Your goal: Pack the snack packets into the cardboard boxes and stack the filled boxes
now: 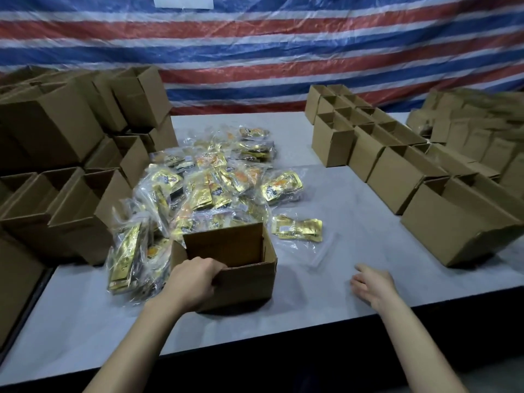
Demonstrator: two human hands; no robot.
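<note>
My left hand (195, 282) has the open cardboard box (246, 290), my right hand (373, 285) is loose beside it

Left fingers curl over the box's near rim and grip it. The box stands upright on the grey table (340, 199) with its flaps up, just in front of the heap of gold snack packets (209, 182). One packet (297, 228) lies apart, to the right of the heap. My right hand holds nothing, fingers relaxed and spread low over the table. Stacked boxes (56, 131) crowd the left edge, and a row of open boxes (397, 171) runs along the right, against the striped tarp (255, 52)
</note>
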